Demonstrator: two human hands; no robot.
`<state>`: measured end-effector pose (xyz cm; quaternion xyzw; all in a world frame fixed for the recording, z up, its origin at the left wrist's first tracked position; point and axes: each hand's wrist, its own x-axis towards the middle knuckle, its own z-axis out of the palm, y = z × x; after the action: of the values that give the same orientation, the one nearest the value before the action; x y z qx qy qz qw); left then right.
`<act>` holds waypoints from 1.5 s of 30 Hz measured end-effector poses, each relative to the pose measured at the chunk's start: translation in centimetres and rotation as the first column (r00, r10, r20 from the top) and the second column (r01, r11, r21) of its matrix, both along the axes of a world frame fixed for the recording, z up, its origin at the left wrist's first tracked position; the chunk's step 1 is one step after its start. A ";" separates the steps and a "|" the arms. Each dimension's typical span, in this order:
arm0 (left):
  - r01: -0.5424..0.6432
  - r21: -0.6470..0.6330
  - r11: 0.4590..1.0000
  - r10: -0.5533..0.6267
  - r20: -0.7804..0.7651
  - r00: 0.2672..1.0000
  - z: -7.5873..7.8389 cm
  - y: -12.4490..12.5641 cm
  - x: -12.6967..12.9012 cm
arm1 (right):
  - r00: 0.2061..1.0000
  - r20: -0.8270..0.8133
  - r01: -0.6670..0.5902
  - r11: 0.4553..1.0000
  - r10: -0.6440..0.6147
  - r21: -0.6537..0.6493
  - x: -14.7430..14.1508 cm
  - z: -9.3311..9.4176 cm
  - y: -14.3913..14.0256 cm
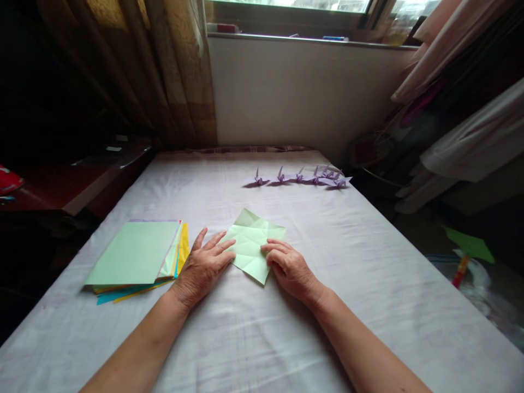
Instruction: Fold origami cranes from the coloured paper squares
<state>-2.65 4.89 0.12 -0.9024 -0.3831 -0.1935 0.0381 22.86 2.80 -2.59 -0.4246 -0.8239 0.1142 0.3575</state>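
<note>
A light green sheet of origami paper (250,248) lies on the table before me, turned cornerwise, with crossing crease lines over its surface. My left hand (206,266) rests at its left side with fingers spread, the fingertips touching the paper's edge. On the opposite side, my right hand (291,266) has its fingers curled together and holds the right edge. The thumb of that hand is mostly hidden. To the left of my left hand sits a stack of coloured paper (133,251), a green sheet on top and yellow, blue and orange edges showing.
Several purple paper cranes (298,176) stand in a row toward the table's far right edge. A white cloth (360,305) covers the table. Beyond it are a wall and window, a curtain (176,71) at left, and hanging clothes (470,131) at right. A green piece (470,244) lies off the right side.
</note>
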 end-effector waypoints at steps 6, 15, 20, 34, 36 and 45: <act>0.024 -0.164 0.986 -0.031 -0.041 0.999 -0.1 -0.2 0.1 | 0.989 0.126 0.074 0.997 -0.074 -0.003 1.0 0.0 0.3; -0.068 0.001 0.998 0.068 -0.092 0.993 0.7 -1.7 2.3 | 0.924 0.360 0.124 0.992 -0.127 0.031 -0.7 3.0 -2.3; -0.082 0.044 0.996 0.088 -0.164 0.983 1.1 -2.6 3.2 | 0.883 0.434 0.164 0.984 -0.180 0.074 -1.3 3.2 -2.6; -0.088 -0.056 0.995 0.085 -0.064 0.994 1.7 -1.2 2.1 | 0.844 0.432 0.368 0.929 -0.316 -0.039 0.1 2.6 -3.0; -0.126 -0.074 0.989 0.121 -0.070 0.990 1.9 -1.0 2.1 | 0.869 0.364 0.393 0.914 -0.334 -0.099 0.4 2.5 -3.2; -0.129 0.043 0.991 0.120 0.166 0.979 -0.7 0.5 2.4 | 0.896 0.250 0.414 0.893 -0.366 -0.176 0.2 2.4 -2.9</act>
<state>-0.28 5.37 -0.57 -0.8566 -0.4352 -0.2740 0.0429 23.11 -0.15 -0.18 -0.6294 -0.7360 0.0868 0.2338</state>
